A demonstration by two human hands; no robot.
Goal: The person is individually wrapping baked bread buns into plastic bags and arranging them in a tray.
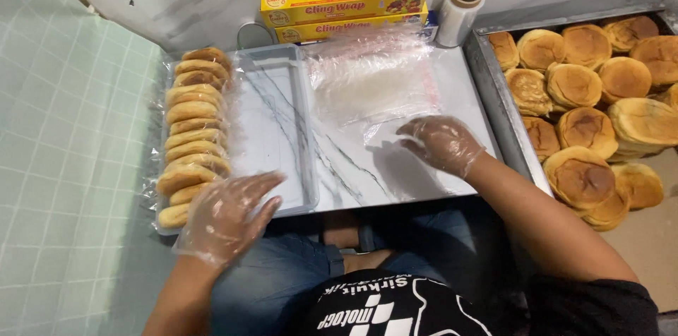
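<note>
light: bright, even, overhead; shadows: soft under hands; focus: sharp; glare: mild

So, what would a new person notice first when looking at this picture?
Probably the heap of round brown buns in the metal tray on the right, and the row of buns standing on edge in a clear tray on the left. Between them, the gloved right hand presses on clear plastic film; the gloved left hand hovers by the row.
</note>
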